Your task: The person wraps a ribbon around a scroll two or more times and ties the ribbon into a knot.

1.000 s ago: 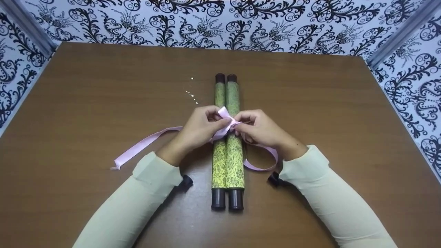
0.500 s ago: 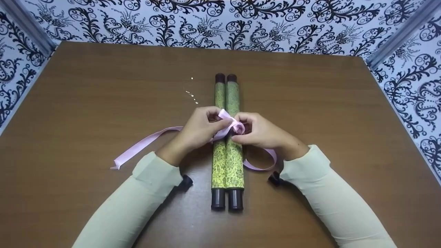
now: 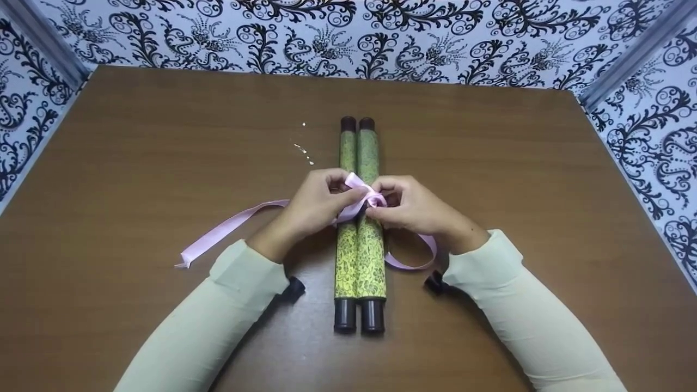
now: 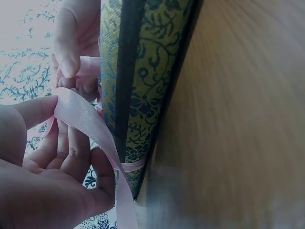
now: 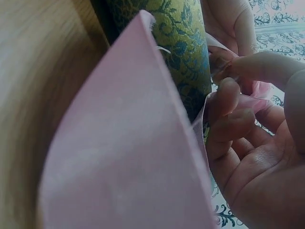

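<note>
Two scrolls, the left one [image 3: 346, 267] and the right one [image 3: 371, 267], lie side by side on the table, covered in yellow-green patterned cloth with dark end knobs. A pink ribbon [image 3: 234, 228] passes round their middle. My left hand [image 3: 316, 204] pinches a fold of the ribbon [image 4: 81, 114] between thumb and finger above the scrolls. Close against it, my right hand [image 3: 419, 209] grips a small curled loop of ribbon at the knot. One ribbon tail trails left on the table; another part [image 5: 128, 138] curves below the right hand. The fingers partly hide the knot.
The brown wooden table [image 3: 190, 136] reaches back to a white wall with black scroll patterns [image 3: 321, 41]. Several tiny pale flecks [image 3: 304, 149] lie left of the scrolls. Dark wrist devices [image 3: 294, 290] show under both cuffs.
My right thumb and fingers have parted at the knot and closed in again, with a small ribbon curl now showing between them. The left hand and the scrolls have hardly moved.
</note>
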`<state>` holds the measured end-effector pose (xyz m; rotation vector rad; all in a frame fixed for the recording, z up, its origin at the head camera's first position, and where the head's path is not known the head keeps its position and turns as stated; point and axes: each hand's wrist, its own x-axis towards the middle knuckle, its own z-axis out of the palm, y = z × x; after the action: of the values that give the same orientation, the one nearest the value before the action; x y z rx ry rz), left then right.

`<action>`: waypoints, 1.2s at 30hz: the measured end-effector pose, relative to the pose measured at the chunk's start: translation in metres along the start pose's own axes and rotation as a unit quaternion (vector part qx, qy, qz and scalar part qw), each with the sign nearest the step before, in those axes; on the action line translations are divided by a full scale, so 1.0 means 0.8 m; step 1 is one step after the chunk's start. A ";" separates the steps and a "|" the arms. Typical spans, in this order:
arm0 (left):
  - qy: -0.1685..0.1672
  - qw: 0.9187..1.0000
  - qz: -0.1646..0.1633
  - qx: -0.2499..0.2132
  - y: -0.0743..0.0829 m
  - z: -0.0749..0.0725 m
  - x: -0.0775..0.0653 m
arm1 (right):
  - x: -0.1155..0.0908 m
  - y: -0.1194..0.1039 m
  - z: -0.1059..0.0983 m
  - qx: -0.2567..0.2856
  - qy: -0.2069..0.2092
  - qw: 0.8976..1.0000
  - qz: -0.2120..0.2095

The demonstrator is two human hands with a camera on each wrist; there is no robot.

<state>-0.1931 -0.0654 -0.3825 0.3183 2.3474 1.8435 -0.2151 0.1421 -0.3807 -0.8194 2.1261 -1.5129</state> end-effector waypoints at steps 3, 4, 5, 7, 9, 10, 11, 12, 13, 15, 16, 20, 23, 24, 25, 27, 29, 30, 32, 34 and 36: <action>0.002 1.000 -0.001 -0.005 -0.001 0.000 0.000 | 0.000 0.000 0.000 0.013 0.010 1.000 0.005; 0.002 1.000 -0.001 -0.007 -0.002 0.000 0.000 | 0.000 0.000 -0.001 0.015 0.014 1.000 0.006; 0.002 1.000 -0.002 -0.009 -0.002 0.000 0.001 | 0.001 0.000 -0.001 0.014 0.019 1.000 0.009; 0.005 1.000 -0.002 -0.010 -0.002 0.000 0.001 | 0.002 0.000 -0.001 0.009 0.032 0.999 0.012; 0.005 1.000 -0.003 -0.010 -0.002 0.000 0.000 | 0.002 0.000 -0.001 0.011 0.045 0.999 0.013; 0.004 1.000 -0.004 -0.012 -0.002 0.000 0.001 | 0.002 0.000 0.000 0.017 0.050 0.999 0.013; 0.004 1.000 -0.005 -0.012 -0.002 0.000 0.001 | 0.002 0.000 0.000 0.024 0.055 0.998 0.011; 0.003 1.000 -0.006 -0.012 -0.002 0.000 0.001 | 0.002 -0.001 0.001 0.032 0.058 0.998 0.007; 0.001 1.000 -0.008 -0.013 -0.002 0.000 0.001 | 0.002 -0.001 0.001 0.040 0.059 0.997 0.001; -0.001 1.000 -0.013 -0.016 -0.002 0.000 0.001 | 0.002 -0.001 0.003 0.046 0.061 0.997 -0.013; -0.002 1.000 -0.015 -0.018 -0.002 0.000 0.000 | 0.002 -0.001 0.003 0.044 0.061 0.997 -0.022; -0.002 1.000 -0.021 -0.022 0.000 -0.001 -0.001 | 0.002 0.000 0.004 0.008 0.068 0.997 -0.046; -0.002 1.000 -0.020 -0.022 -0.001 -0.002 -0.001 | 0.001 0.000 0.004 -0.013 0.078 0.995 -0.058; -0.001 1.000 -0.019 -0.022 -0.001 -0.002 -0.001 | 0.001 0.000 0.004 -0.019 0.082 0.994 -0.065; 0.000 1.000 -0.019 -0.022 -0.001 -0.002 -0.001 | 0.000 0.000 0.003 -0.026 0.086 0.993 -0.072; 0.001 1.000 -0.019 -0.022 -0.001 -0.002 -0.001 | 0.000 0.000 0.002 -0.041 0.096 0.991 -0.089; 0.002 1.000 -0.020 -0.022 -0.001 -0.001 -0.001 | 0.000 0.000 0.001 -0.056 0.106 0.987 -0.104; 0.003 1.000 -0.021 -0.022 -0.001 -0.001 -0.001 | 0.001 0.000 0.001 -0.063 0.110 0.986 -0.109; 0.003 0.999 -0.022 -0.024 -0.002 -0.001 0.000 | 0.001 0.001 0.000 -0.070 0.114 0.985 -0.112; 0.000 0.999 -0.026 -0.031 -0.002 -0.001 0.000 | 0.000 0.001 0.000 -0.074 0.116 0.985 -0.108; -0.004 0.999 -0.030 -0.038 -0.002 -0.002 0.001 | 0.000 0.001 0.000 -0.079 0.118 0.985 -0.101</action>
<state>-0.1940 -0.0668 -0.3837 0.2447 2.2483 1.8950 -0.2156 0.1423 -0.3812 -0.9800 2.4235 -1.6285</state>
